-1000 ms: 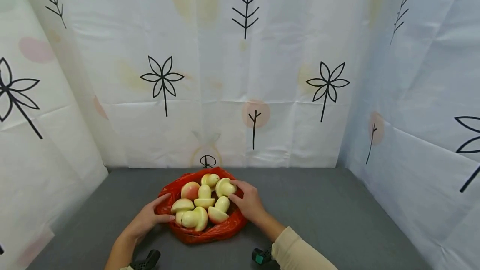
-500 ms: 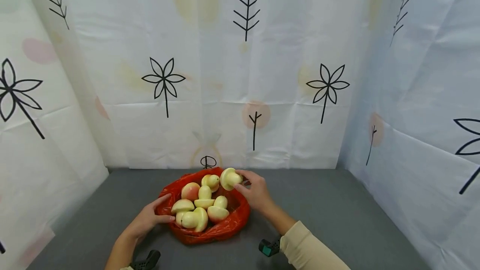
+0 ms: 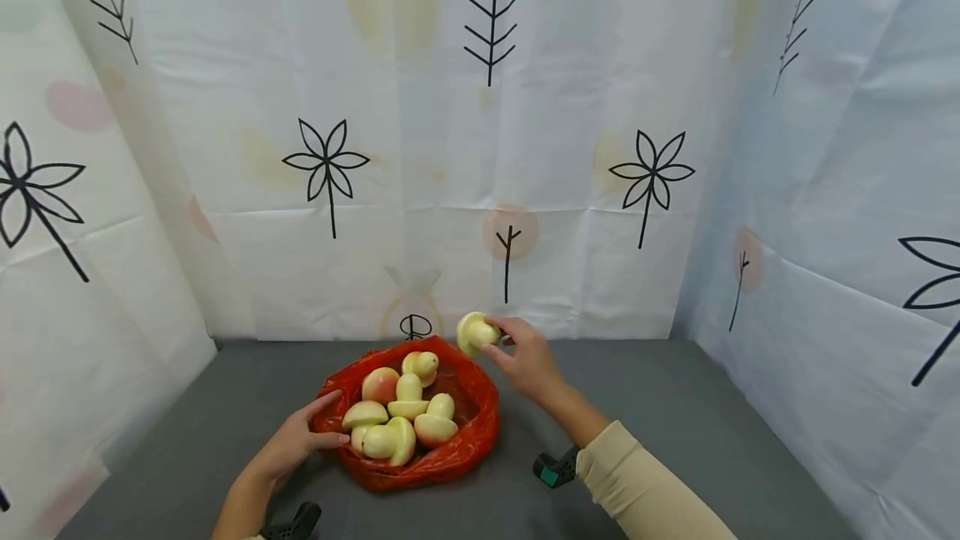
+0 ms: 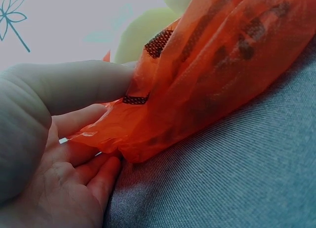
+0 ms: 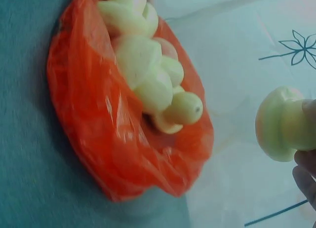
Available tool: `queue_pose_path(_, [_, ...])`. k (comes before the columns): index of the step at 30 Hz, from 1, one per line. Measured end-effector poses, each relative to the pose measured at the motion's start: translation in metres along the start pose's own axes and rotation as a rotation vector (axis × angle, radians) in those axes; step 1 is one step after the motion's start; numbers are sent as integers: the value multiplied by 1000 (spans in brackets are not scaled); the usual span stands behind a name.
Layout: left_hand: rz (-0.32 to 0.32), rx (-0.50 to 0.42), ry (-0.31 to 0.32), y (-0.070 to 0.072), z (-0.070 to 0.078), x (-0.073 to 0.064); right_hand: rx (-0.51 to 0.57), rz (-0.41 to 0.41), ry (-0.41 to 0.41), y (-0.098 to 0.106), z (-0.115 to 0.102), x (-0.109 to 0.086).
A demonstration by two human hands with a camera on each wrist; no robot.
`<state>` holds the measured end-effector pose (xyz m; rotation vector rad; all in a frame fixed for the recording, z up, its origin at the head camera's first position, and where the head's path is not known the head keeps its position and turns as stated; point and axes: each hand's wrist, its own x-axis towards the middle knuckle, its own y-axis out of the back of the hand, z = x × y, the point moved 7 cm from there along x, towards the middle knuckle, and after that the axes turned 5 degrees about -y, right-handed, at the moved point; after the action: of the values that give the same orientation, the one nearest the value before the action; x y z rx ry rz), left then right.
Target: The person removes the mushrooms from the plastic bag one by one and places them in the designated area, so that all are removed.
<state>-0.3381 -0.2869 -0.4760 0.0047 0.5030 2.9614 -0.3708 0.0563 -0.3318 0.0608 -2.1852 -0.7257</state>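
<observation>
A red plastic bag sits with its mouth spread wide, holding several pale yellow mushrooms, some with pinkish-red caps. My left hand holds the bag's left edge; in the left wrist view the thumb lies over the red film and the other fingers are partly beneath it. Up and right of the bag, my right hand pinches one mushroom by its stem between thumb and fingers. In the right wrist view that mushroom is clear of the bag, its cap pointing away from the hand.
The bag rests on a grey tabletop. White fabric printed with plants and pastel spots closes off the back and both sides. Dark wrist-worn devices sit near each wrist.
My right hand has lifted a mushroom out of the bag's right side and carried it up and to the right. The left hand stays at the bag's edge.
</observation>
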Motion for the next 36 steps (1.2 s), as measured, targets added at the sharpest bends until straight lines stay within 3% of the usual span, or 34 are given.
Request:
queue_pose_path(13, [9,-1,13,2,-1,-1,-122,19,21,4,17,-14])
queue_pose_path(25, [1,1,11,3,0,-3,-64,102,-101,1,63,-34])
queue_pose_path(36, [1,-4,8,-1,3,-1,-44,90,-296,-3,107,-50])
